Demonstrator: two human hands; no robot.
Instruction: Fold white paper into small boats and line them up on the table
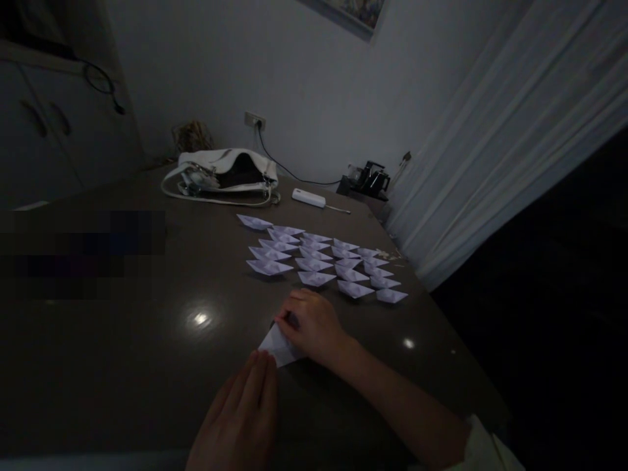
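Currently, left hand (pixel 239 409) (flat, fingers together) rests on paper (pixel 279 347); right hand (pixel 314 324) pinches its far edge. Probably best: anchor firmly, crease slowly.

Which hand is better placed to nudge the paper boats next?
Probably the right hand: it's nearer the paper boats. The left hand sits farther back; both are touching the white paper.

Cannot read any text, label, brand, number or sign. Looks too dark and blurred for reading.
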